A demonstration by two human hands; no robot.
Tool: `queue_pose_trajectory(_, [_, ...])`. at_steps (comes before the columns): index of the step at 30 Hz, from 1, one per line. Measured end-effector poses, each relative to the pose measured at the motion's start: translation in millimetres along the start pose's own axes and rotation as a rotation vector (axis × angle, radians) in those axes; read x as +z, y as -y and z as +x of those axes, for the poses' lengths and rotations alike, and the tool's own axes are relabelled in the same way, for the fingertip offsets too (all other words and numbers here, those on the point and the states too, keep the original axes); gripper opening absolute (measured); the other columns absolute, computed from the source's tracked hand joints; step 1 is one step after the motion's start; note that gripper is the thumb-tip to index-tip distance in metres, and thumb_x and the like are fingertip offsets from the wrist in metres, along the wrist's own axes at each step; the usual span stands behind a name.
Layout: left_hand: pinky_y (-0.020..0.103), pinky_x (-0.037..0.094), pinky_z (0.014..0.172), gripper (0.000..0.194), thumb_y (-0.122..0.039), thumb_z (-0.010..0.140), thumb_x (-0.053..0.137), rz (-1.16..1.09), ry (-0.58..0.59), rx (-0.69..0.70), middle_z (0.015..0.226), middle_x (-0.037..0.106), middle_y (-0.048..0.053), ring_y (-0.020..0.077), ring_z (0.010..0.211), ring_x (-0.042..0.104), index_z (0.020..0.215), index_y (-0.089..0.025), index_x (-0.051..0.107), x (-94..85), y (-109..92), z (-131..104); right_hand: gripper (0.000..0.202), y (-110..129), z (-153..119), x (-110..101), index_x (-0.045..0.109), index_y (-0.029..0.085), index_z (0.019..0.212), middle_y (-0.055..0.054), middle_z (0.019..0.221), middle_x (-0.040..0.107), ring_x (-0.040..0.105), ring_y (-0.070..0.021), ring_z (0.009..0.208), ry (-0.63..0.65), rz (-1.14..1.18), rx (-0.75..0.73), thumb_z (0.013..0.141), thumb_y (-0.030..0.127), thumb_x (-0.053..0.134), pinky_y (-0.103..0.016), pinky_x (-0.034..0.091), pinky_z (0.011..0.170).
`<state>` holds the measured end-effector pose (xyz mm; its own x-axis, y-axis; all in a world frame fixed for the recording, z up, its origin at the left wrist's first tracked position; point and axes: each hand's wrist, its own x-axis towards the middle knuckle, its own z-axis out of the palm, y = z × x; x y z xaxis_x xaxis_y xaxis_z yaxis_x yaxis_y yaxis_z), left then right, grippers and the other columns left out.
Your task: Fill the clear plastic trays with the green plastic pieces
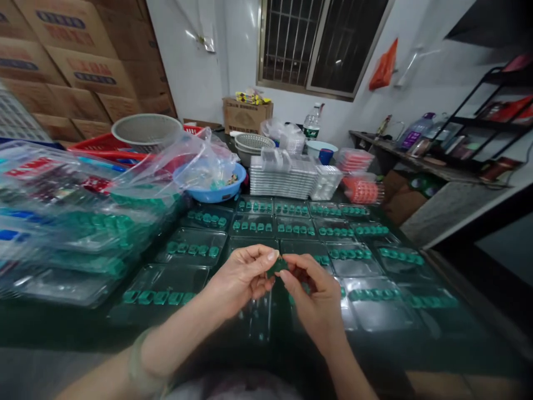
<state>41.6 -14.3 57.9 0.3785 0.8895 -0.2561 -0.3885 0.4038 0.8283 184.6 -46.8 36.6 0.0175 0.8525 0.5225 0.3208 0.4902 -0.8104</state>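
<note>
Between the fingertips of my left hand point(245, 275) and my right hand point(314, 294) is a small dark green piece point(277, 267), pinched from both sides. Its exact kind is too small to make out. Both hands hover above rows of clear plastic trays point(385, 316), and most of these carry a strip of green translucent pieces point(352, 254). My forearms and hands cover some trays in the middle. A pale bangle point(139, 361) circles my left wrist.
Stacked clear packs with green and blue contents point(79, 233) crowd the left. Behind the trays stand a blue basin point(219, 189), a stack of clear plastic boxes point(287, 178) and red-orange containers point(362, 189). Cartons point(87, 55) rise at the back left; a side shelf point(428, 161) stands right.
</note>
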Motion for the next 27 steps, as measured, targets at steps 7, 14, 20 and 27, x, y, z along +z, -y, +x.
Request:
queue_pose_trajectory(7, [0.014, 0.031, 0.030, 0.023, -0.037, 0.076, 0.060, 0.119, 0.038, -0.006, 0.054, 0.054, -0.001, 0.0074, 0.041, 0.050, 0.072, -0.015, 0.057, 11.4, 13.8, 2.7, 0.022, -11.0, -18.5, -5.5, 0.060, 0.020, 0.098, -0.005, 0.089, 0.059, 0.056, -0.0128, 0.078, -0.126, -0.213, -0.162, 0.080, 0.011, 0.053, -0.024, 0.049, 0.065])
queue_pose_trajectory(14, [0.015, 0.033, 0.030, 0.030, -0.042, 0.077, 0.056, 0.268, -0.023, 0.126, 0.047, 0.056, 0.001, 0.0080, 0.035, 0.047, 0.067, -0.015, 0.053, 6.0, 31.9, 8.1, 0.009, -16.0, -28.0, -0.3, 0.058, 0.017, 0.086, -0.003, 0.078, 0.055, 0.053, -0.0115, 0.071, -0.126, -0.246, -0.101, 0.080, 0.013, 0.053, -0.023, 0.046, 0.061])
queue_pose_trajectory(20, [0.017, 0.029, 0.029, 0.032, -0.042, 0.078, 0.055, 0.412, -0.054, 0.197, 0.043, 0.055, 0.000, 0.0070, 0.029, 0.042, 0.061, -0.016, 0.049, 5.9, 37.8, 9.5, 0.007, -12.5, -32.0, 0.8, 0.056, 0.017, 0.078, -0.001, 0.074, 0.051, 0.049, -0.0105, 0.068, -0.043, -0.202, -0.027, 0.082, 0.016, 0.051, -0.023, 0.041, 0.060])
queue_pose_trajectory(27, [0.016, 0.027, 0.028, 0.032, -0.042, 0.078, 0.054, 0.506, -0.154, 0.307, 0.040, 0.049, -0.005, 0.0062, 0.028, 0.039, 0.061, -0.016, 0.048, 0.9, 49.3, 13.0, 0.002, -24.9, -37.4, 13.2, 0.055, 0.018, 0.079, 0.001, 0.070, 0.051, 0.048, -0.0101, 0.064, -0.031, -0.193, 0.119, 0.080, 0.019, 0.054, -0.023, 0.038, 0.058])
